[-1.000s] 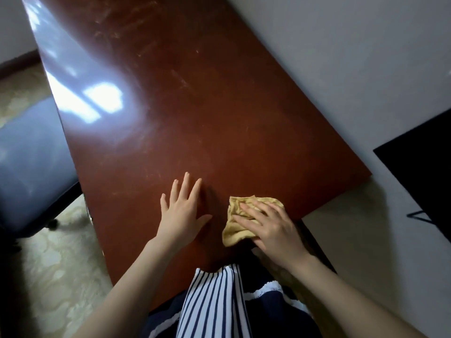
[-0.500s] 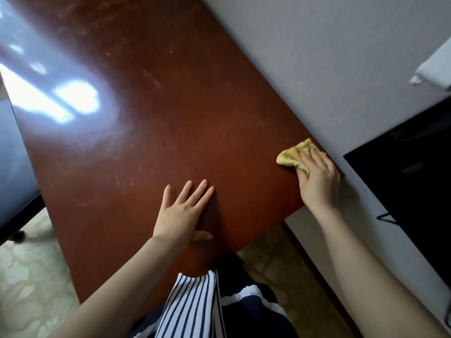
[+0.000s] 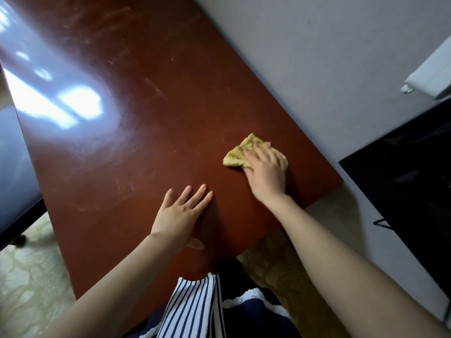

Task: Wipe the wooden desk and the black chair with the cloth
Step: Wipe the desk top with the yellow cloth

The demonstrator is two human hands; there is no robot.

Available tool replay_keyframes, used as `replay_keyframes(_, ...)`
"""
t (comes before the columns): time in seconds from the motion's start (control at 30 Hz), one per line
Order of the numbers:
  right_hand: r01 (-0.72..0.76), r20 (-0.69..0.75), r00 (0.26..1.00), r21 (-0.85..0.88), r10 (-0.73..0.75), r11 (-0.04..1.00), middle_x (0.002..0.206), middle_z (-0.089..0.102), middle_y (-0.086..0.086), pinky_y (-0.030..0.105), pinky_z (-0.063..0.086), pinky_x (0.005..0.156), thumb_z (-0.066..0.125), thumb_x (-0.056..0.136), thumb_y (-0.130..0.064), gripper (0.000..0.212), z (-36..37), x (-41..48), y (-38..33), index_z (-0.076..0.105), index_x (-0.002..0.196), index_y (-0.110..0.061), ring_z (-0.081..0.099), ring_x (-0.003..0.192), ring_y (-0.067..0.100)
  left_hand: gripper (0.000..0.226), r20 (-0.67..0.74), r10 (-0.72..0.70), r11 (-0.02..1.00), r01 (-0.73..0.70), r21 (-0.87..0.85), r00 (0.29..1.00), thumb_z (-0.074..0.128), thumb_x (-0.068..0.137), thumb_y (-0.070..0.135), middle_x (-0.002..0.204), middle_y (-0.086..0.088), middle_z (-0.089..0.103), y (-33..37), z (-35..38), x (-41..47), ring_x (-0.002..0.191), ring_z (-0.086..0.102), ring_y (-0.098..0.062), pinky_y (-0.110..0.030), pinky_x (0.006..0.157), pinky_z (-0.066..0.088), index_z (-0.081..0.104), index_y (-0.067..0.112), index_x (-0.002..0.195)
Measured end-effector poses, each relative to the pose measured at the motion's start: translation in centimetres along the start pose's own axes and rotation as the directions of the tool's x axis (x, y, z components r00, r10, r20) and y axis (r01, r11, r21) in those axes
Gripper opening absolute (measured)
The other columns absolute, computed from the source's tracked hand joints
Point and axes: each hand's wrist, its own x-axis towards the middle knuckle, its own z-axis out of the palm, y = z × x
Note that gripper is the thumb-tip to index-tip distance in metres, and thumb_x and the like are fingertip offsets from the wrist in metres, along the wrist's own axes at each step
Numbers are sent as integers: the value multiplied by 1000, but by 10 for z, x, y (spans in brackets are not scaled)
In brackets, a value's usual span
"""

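Head view: cloth is pressed onto desk at 3 o'clock by flat-fingered right hand, left hand laid open; chair at 9 o'clock is judged unwiped.

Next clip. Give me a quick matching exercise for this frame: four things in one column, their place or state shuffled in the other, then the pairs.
1. cloth
2. left hand
3. right hand
4. chair

A. lies flat on the bare desk, fingers straight
B. at the picture's left edge, beside the desk
C. yellow and crumpled
D. presses the cloth onto the desk

Pairs: 1-C, 2-A, 3-D, 4-B
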Motion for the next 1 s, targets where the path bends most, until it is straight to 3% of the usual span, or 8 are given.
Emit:
replay_keyframes(0.23,155,-74,986,41,-152,987,134,56,3,47,33,107,75,77,-17,53,7,-88,7,60,128,-22,48,127,28,135,-21,-12,1000,12,8,1000,63,57,79,157,7,-23,4,2,-3,147,-11,-23,-49,116,-4,-28,30,143)
replay_keyframes(0.4,162,-123,979,-17,-163,987,128,61,5,47,41,101,82,65,-6,63,1,-113,44,63,124,-19,55,119,29,135,-47,-20,1000,20,14,999,63,57,79,156,6,-24,6,5,-4,146,-12,-24,-48,116,-5,-36,29,134)
replay_keyframes(0.57,-73,-185,980,45,80,996,135,55,7,44,35,101,71,78,-1,54,-19,-96,84,58,128,-15,48,123,33,136,-55,-33,999,32,-21,998,64,56,78,155,9,-26,7,8,-5,146,-15,-22,-49,116,-3,-39,31,132)
replay_keyframes(0.67,-172,-171,966,127,193,977,140,49,7,20,29,98,60,88,-4,46,-34,-75,100,53,133,-13,45,126,28,137,-58,-35,999,34,-31,998,64,55,78,155,9,-26,6,8,-5,146,-15,-21,-49,116,-2,-39,32,131)
replay_keyframes(0.77,-141,-173,967,257,189,956,136,48,6,0,18,95,54,93,-4,42,-46,-52,107,50,134,-3,46,122,21,137,-57,-37,999,35,-32,998,65,55,78,155,10,-26,7,7,-5,146,-14,-21,-48,116,-2,-39,32,131)
replay_keyframes(0.87,-262,-236,916,261,325,929,137,51,9,17,27,100,54,95,-16,39,-43,-38,103,53,133,-9,47,124,25,136,-53,-38,998,35,-53,998,67,55,77,155,11,-25,7,7,-6,146,-14,-20,-49,116,-2,-37,33,132)
replay_keyframes(0.93,-318,-303,868,268,393,909,133,55,11,14,24,91,55,94,-17,35,-33,-36,93,57,128,-10,49,121,28,136,-49,-38,998,35,-56,998,66,55,77,155,11,-25,7,7,-6,146,-15,-20,-50,116,-2,-36,33,133)
replay_keyframes(1.0,-355,-332,859,164,390,920,137,53,8,22,22,97,57,93,-19,36,-24,-41,80,58,129,-14,46,125,29,136,-46,-38,998,35,-53,998,65,55,78,155,10,-26,6,7,-6,146,-16,-20,-51,115,-2,-36,33,134)
